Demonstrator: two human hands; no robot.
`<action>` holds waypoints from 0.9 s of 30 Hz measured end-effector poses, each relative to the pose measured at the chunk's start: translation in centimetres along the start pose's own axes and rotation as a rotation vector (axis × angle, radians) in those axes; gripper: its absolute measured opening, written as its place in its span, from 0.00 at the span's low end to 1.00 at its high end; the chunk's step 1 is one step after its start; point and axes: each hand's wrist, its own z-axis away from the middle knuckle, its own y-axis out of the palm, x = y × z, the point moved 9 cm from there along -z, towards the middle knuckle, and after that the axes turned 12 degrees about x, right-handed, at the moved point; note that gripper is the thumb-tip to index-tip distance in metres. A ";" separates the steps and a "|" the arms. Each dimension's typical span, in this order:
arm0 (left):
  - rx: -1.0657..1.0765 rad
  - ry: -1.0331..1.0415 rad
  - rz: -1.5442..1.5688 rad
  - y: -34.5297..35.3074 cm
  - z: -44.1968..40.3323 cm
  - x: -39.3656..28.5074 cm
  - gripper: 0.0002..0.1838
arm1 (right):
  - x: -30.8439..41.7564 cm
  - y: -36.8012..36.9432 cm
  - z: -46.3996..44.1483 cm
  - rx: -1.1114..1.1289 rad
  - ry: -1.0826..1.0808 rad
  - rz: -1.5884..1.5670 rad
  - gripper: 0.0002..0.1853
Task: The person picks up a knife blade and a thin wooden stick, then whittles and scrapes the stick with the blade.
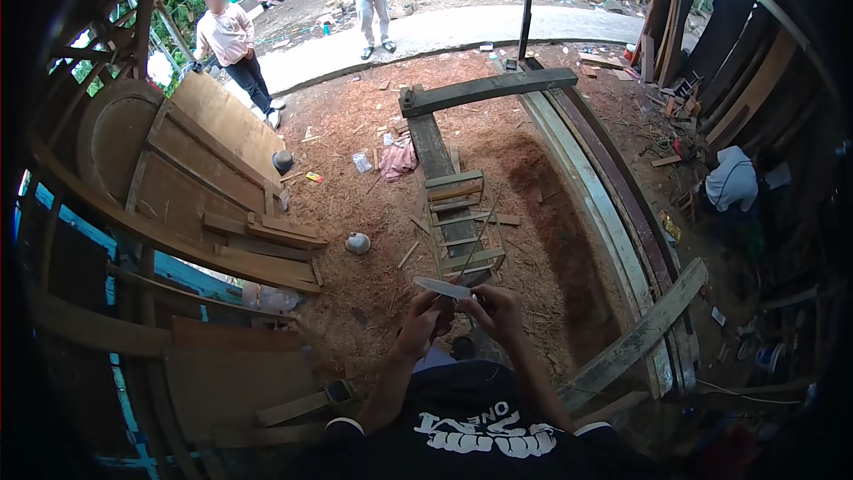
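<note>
My left hand is closed around the lower end of a thin stick, which slants up and away from me. A pale, blade-shaped piece lies across the stick, its tip toward the left. At its right end, the fingers of my right hand are closed on it. Both hands are close together in front of my dark shirt. Just beyond them a small wooden frame with rungs rests on the long dark beam. The fingers partly hide the stick's lower end.
Long boards run along the right, with a plank across their near end. Wooden panels lean at left. Wood shavings and scraps cover the floor. Two people stand beyond; another person crouches at right.
</note>
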 end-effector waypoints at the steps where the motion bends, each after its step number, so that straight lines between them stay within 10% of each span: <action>1: 0.025 0.009 -0.006 0.1 0.1 0.0 0.20 | 0.2 -0.2 0.0 0.009 -0.020 -0.002 0.12; 12: -0.043 -0.122 0.047 -1.0 0.7 0.8 0.20 | 1.9 -2.0 -1.7 0.040 -0.330 0.202 0.15; 16: 0.121 -0.203 0.023 1.4 4.0 1.0 0.20 | -8.3 -9.9 -2.1 -0.395 0.022 0.199 0.11; 27: -0.104 0.051 0.031 -1.7 -0.7 -1.8 0.20 | -1.8 -1.4 -2.8 0.052 0.067 0.021 0.09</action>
